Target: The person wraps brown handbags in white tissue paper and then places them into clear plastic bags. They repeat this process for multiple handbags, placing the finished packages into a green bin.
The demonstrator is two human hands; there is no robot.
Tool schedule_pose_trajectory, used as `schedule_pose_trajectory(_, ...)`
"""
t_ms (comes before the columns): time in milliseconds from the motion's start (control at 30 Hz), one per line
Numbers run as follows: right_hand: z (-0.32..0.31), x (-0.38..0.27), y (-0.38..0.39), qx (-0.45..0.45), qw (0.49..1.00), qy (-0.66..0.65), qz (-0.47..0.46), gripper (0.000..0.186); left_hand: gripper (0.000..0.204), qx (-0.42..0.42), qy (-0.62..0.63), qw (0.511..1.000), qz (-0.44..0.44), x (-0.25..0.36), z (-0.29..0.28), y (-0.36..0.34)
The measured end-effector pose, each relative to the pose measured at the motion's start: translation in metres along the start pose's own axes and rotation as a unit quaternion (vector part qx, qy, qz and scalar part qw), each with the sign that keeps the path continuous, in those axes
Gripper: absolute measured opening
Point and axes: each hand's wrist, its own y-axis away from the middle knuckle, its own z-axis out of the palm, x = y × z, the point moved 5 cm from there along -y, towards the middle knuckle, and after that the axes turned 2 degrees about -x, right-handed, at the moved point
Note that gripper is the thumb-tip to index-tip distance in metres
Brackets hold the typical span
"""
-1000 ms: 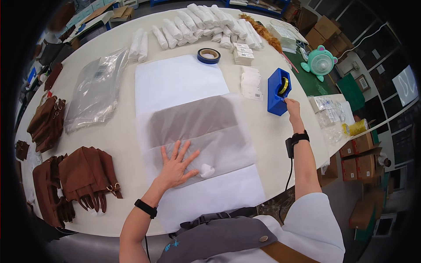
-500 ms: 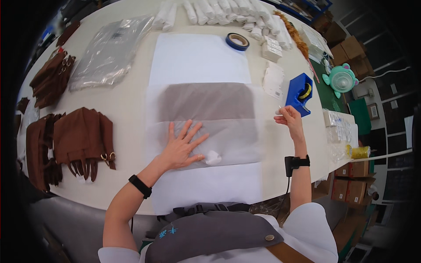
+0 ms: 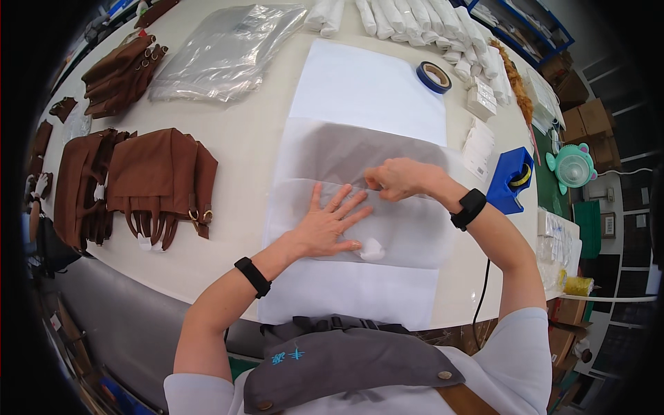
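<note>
1 flat grey item in translucent white wrapping [image 3: 409, 223]; on it, left hand [image 3: 321, 229], spread wide; at its fold, right hand [image 3: 401, 178], narrowed, contents unclear.

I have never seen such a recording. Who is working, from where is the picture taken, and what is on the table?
No robot works here: these are a person's bare hands. A wide fisheye camera on the person's head looks down, so straight edges look bent. On the pale table lies a white sheet, and on it a thin translucent wrapping; something darker shows through. The left hand lies flat on the wrapping, fingers spread. The right hand, fingers bent, is at the wrapping's middle; I cannot tell whether it pinches anything. Brown bags and clear plastic sleeves lie on the left, a blue tape dispenser on the right.
</note>
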Motion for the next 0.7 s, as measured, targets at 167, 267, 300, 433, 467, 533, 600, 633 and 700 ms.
schedule_pose_trajectory(167,0.0,0.009,-0.008,0.07,0.984,0.159,0.043,0.033,0.068,0.003,0.0,1.0,0.007,0.002,0.002,-0.001)
schedule_pose_trajectory(267,-0.022,0.034,0.008,0.114,0.972,0.142,0.15,0.043,0.067,0.012,-0.004,1.0,0.002,-0.001,-0.001,0.005)
schedule_pose_trajectory(300,-0.026,0.044,0.022,0.207,0.958,0.127,0.152,0.044,0.067,0.011,-0.002,1.0,0.006,0.0,-0.003,0.004)
schedule_pose_trajectory(433,0.002,0.102,0.064,0.457,0.867,-0.045,0.193,0.052,0.067,0.127,-0.054,0.978,-0.154,-0.014,-0.016,0.012)
schedule_pose_trajectory(467,0.022,0.122,0.071,0.488,0.837,-0.115,0.219,0.055,0.066,0.158,-0.029,0.969,-0.186,-0.021,-0.021,0.011)
schedule_pose_trajectory(533,0.059,0.147,0.068,0.543,0.794,-0.185,0.201,0.058,0.064,0.219,0.018,0.942,-0.254,-0.038,-0.036,0.014)
schedule_pose_trajectory(600,0.072,0.143,0.064,0.57,0.75,-0.265,0.206,0.057,0.063,0.176,0.174,0.907,-0.341,-0.056,-0.043,0.014)
schedule_pose_trajectory(633,0.071,0.13,0.065,0.545,0.728,-0.343,0.235,0.053,0.063,0.151,0.249,0.876,-0.384,-0.062,-0.043,0.021)
schedule_pose_trajectory(700,0.075,0.111,0.075,0.553,0.693,-0.394,0.241,0.049,0.062,0.18,0.261,0.883,-0.346,-0.069,-0.034,0.034)
